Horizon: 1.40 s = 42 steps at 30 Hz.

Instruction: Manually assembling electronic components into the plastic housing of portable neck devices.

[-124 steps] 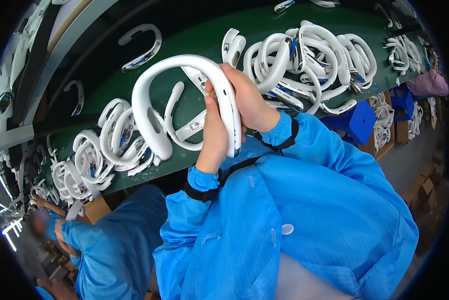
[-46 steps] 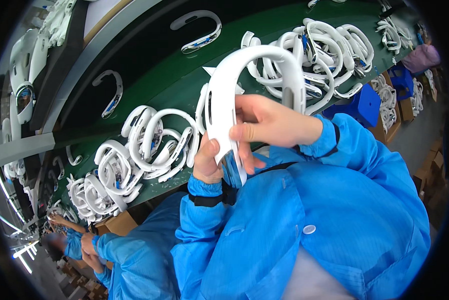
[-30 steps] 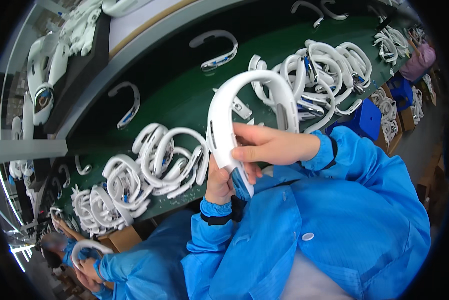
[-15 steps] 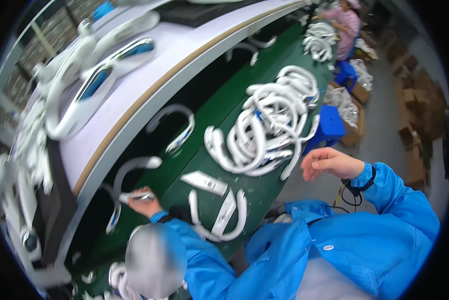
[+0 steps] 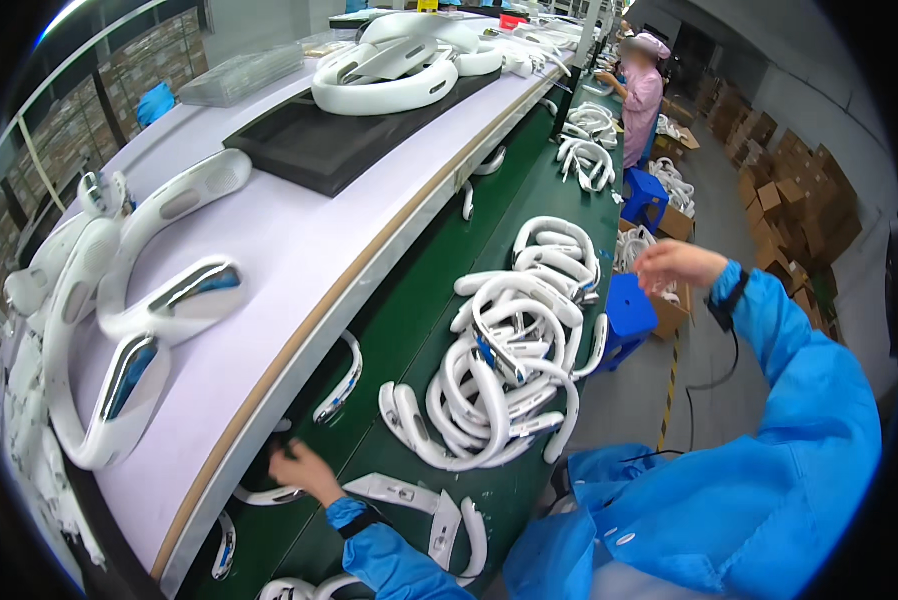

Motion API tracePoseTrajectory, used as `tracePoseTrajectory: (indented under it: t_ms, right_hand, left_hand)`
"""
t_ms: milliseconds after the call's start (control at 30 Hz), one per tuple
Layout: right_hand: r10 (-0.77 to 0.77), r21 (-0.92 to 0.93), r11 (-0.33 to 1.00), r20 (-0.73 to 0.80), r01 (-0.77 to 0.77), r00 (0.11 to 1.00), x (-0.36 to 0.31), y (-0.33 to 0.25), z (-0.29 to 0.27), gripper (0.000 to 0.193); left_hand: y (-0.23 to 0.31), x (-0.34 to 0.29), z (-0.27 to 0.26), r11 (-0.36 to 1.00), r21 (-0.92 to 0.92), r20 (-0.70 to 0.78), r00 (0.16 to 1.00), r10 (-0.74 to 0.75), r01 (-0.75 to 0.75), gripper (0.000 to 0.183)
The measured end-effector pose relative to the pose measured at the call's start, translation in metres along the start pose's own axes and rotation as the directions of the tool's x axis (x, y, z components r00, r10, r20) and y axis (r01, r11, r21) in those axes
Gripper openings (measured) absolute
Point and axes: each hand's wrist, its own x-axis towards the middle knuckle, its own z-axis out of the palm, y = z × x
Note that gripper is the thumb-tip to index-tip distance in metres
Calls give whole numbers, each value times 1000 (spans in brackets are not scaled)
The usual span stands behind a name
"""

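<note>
belt lane (image 5: 439, 260) open | white neckband pile (image 5: 514, 350) blocks right

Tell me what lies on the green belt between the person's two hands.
In the head view, a heap of white curved neckband shells on the green belt lies between the left hand and the raised right hand.

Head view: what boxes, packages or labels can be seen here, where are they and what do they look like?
Cardboard boxes: brown, stacked along the far right wall.
Open cardboard box: brown, on the floor beside the blue stool.
Shelved boxes: brown, behind the rail at upper left.
Clear plastic package: flat, on the pale upper shelf.
</note>
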Motion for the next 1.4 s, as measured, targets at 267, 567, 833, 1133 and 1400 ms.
tracePoseTrajectory:
  t_ms: [267,567,833,1133,1400]
  right_hand:
    - [-341,-959,147,179,241,923,379,3,-83,40]
    - [-675,-891,238,134,386,725,642,62,-57,55]
    - [-568,-808,176,383,562,729,550,-3,-90,24]
    - [-588,-604,589,135,537,797,242,109,-102,39]
    - [-562,-471,578,364,667,743,263,179,-50,46]
  left_hand:
    - [49,-8,126,791,464,663,749,-13,-397,65]
    - [123,-21,110,459,302,461,550,696,-835,30]
    - [177,-60,54,667,542,539,820,190,-511,27]
    - [221,-176,-21,885,410,213,967,141,-219,21]
    - [239,-265,-107,987,-22,13,987,-161,161,20]
